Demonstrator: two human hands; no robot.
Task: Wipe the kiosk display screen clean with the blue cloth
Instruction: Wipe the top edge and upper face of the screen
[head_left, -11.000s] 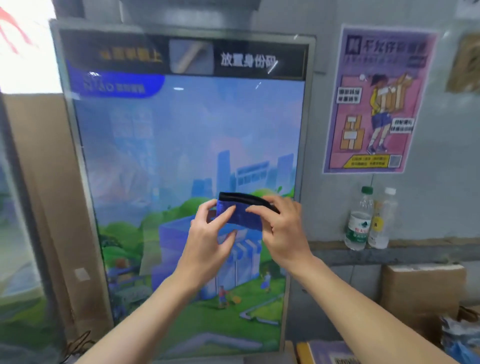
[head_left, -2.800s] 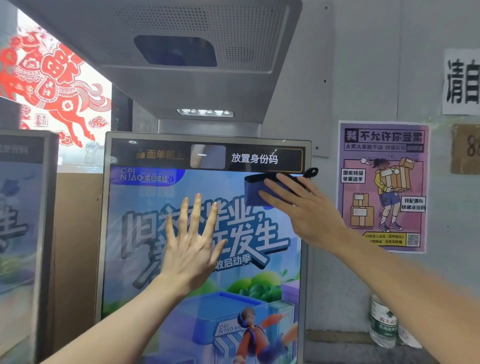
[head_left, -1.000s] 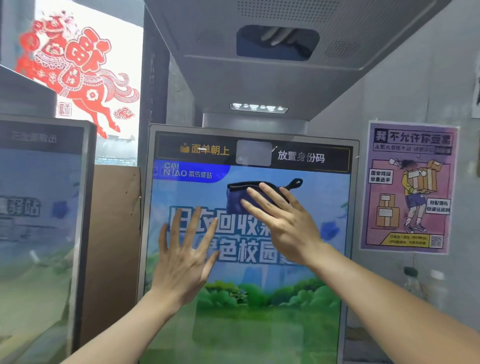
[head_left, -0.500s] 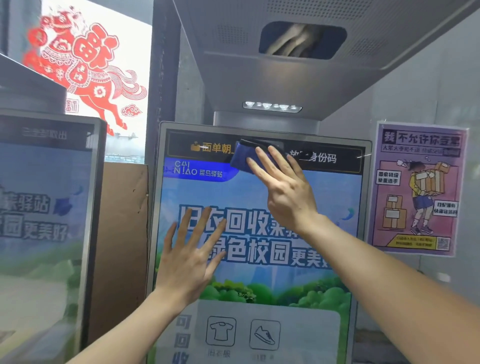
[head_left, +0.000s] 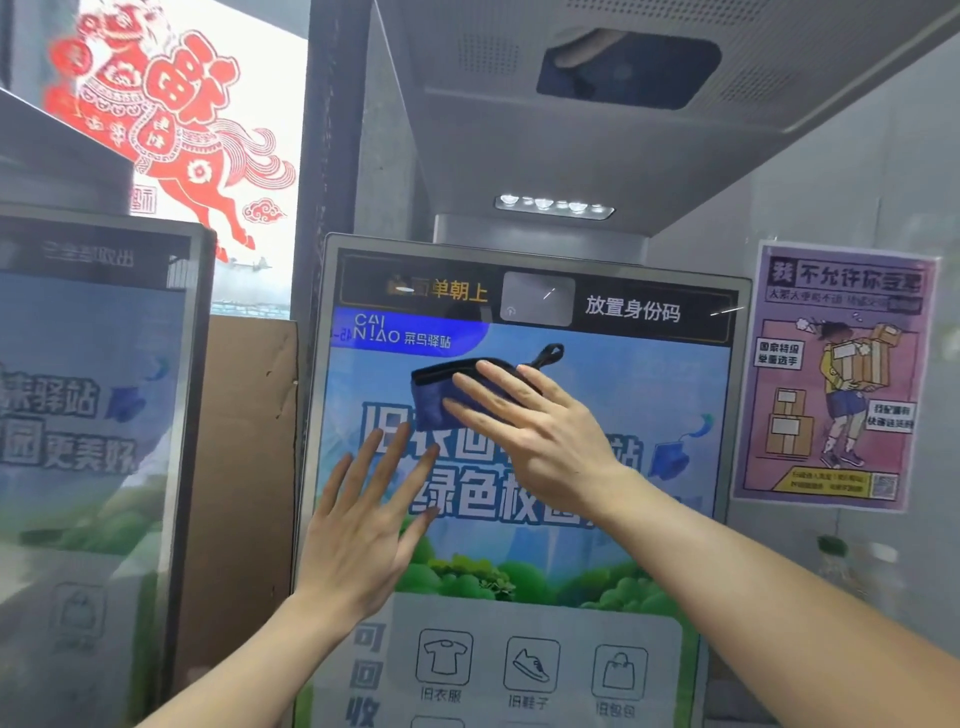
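Right now your blue cloth (head_left: 439, 397) is folded into a pad and lies flat against the upper part of the kiosk display screen (head_left: 649, 395), just under the dark header strip and beside the blue logo tab, with its black hanging loop sticking out at the top right. Your right hand (head_left: 524, 431) presses it to the glass with straight, spread fingers laid over it; nothing is pinched or curled round it. Your left hand (head_left: 363, 525) is spread as well, fingers fanned, low and to the left of the cloth in front of the screen; whether it touches the glass I cannot tell. Judging from where the cloth sits, you are working the top band, and the middle, the lower panel with the clothing, shoe and bag icons and the bottom edge look to be left. No streaks or smears show clearly enough to say which parts are already clean. A second kiosk (head_left: 93, 415) stands to your left, a purple poster (head_left: 831, 374) hangs on the wall to your right, and a red paper-cut horse (head_left: 171, 119) decorates the window above.
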